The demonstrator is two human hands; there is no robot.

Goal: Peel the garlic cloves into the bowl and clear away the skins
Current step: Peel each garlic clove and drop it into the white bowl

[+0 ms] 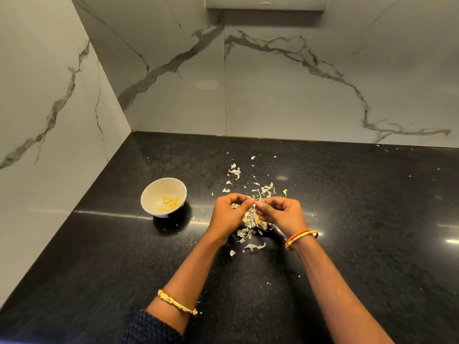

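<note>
Walls [298, 95]: grey-white marble-look panels with dark veins, meeting in a corner behind and to the left of the bowl; a switch plate [265, 2] sits at the top edge, high above the bowl.

Desk [99, 256]: black speckled stone, glossy, carrying the bowl and all the skins.

Left arm: reaches forward past the bowl's right side, with a dark knitted sleeve [149, 328] at the elbow end and a gold bangle [177, 302] on the forearm.

Right arm: bare, further right of the bowl, with an orange and gold bangle [299, 238] at the wrist.

Bowl [149, 194]: small, white, round, upright on the desk; landmark for this entry.

Left hand [229, 212]: just right of the bowl, fingers curled, thumb tip meeting the right hand's fingertips. Grip: pinched on a garlic clove [253, 209], largely hidden between the two hands.

Right hand [280, 212]: right of the left hand, further from the bowl, fingers curled inward. Grip: pinching the same clove from the opposite side.

Garlic skins [250, 232]: pale papery scraps scattered on the desk to the right of the bowl, thickest beneath the hands, with looser flakes beyond them toward the back wall.

Peeled cloves [170, 203]: several small, yellowish, lying together inside the bowl, toward its right wall.
</note>
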